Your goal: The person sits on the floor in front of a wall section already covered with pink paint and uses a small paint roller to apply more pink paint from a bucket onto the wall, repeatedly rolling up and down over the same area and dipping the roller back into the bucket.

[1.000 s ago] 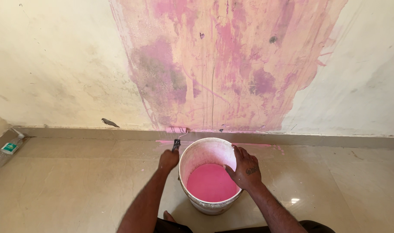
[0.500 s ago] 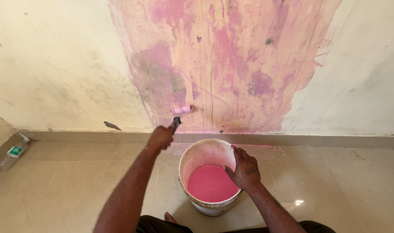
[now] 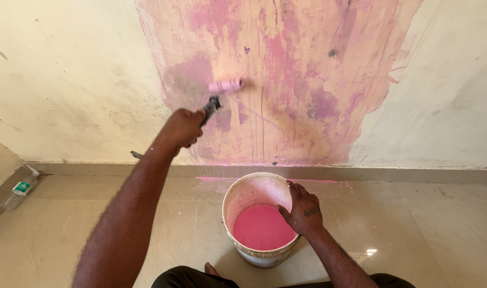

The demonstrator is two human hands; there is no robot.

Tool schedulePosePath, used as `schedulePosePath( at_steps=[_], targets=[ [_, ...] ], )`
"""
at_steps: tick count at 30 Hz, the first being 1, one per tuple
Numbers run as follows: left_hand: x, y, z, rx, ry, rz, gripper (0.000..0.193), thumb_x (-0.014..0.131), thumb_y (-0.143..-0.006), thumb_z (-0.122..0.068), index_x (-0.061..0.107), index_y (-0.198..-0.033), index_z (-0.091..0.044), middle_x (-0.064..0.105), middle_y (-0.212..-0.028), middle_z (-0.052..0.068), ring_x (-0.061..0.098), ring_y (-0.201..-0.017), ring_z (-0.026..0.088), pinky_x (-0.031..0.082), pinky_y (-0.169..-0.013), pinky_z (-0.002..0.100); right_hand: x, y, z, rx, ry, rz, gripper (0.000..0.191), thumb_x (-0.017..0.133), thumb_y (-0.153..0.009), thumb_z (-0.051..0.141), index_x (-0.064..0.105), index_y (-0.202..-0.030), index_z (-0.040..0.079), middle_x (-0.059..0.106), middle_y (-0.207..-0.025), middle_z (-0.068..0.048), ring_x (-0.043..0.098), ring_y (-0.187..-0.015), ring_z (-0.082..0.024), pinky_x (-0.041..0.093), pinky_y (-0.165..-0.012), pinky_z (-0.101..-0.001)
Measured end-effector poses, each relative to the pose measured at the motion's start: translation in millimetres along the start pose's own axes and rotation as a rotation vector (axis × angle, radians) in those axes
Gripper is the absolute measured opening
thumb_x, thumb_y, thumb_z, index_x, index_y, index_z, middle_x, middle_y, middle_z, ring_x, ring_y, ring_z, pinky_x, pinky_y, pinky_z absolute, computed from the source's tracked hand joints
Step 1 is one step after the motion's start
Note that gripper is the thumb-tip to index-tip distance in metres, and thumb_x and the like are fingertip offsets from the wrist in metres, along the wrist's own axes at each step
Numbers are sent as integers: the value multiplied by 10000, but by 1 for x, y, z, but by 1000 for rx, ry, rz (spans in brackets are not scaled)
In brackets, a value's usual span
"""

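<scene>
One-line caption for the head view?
Left hand presses a pink roller to the wall; right hand grips the paint bucket.

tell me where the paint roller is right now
In the head view, the small pink paint roller is up against the pink-streaked wall, left of centre, held by the left hand, above and left of the white bucket.

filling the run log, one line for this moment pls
left hand: holds roller on wall | right hand: grips bucket rim
</scene>
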State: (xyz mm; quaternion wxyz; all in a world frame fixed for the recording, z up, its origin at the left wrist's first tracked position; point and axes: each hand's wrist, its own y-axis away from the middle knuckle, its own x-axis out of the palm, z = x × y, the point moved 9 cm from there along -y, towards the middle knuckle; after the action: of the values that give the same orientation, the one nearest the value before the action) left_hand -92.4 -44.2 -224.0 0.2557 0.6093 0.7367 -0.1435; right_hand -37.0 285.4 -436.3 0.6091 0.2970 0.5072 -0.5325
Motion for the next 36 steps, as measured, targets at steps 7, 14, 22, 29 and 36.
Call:
schedulePosePath(
  at_steps=[7, 14, 22, 29, 36],
  targets=[
    [2, 17, -45, 272, -309, -269, 491, 458, -1069, -410, 657, -852, -16, 658, -671, 124, 615, -543, 249, 497, -512, 415, -1, -1, 1, -2, 4, -12, 829, 693, -891, 474, 317, -1532, 106, 512, -1426, -114, 528, -1314, -262, 371, -1115, -476],
    [81, 15, 7, 369, -343, -368, 394, 416, -1093, -334, 532, -1152, 38, 675, -719, 222, 698, -626, 388, 576, -574, 518, 0, 0, -1, 7, -7, -4, 842, 706, -884, 463, 312, -1537, 108, 505, -1426, -119, 526, -1307, -270, 370, -1106, -477],
    [124, -8, 101, 432, -332, -377, 395, 432, -1071, -324, 427, -1298, -1, 690, -863, 295, 663, -759, 514, 511, -656, 620, 1, 1, -3, -8, -50, -31, 820, 708, -871, 434, 332, -1531, 124, 514, -1424, -111, 545, -1283, -270, 376, -1093, -479],
    [142, -10, 183, 270, -405, -285, 393, 434, -1060, -345, 422, -1300, -35, 700, -944, 287, 673, -811, 510, 526, -700, 613, 0, 1, -2, -16, -51, -31, 808, 692, -887, 459, 334, -1526, 119, 515, -1422, -118, 553, -1269, -274, 385, -1081, -483],
    [126, 1, 248, 74, -377, -309, 322, 484, -1041, -313, 497, -1210, -39, 668, -1095, 280, 656, -981, 497, 516, -838, 604, -2, 1, 0, -27, -33, -38, 812, 703, -876, 454, 341, -1517, 110, 524, -1407, -119, 545, -1283, -277, 383, -1082, -488]
  ],
)
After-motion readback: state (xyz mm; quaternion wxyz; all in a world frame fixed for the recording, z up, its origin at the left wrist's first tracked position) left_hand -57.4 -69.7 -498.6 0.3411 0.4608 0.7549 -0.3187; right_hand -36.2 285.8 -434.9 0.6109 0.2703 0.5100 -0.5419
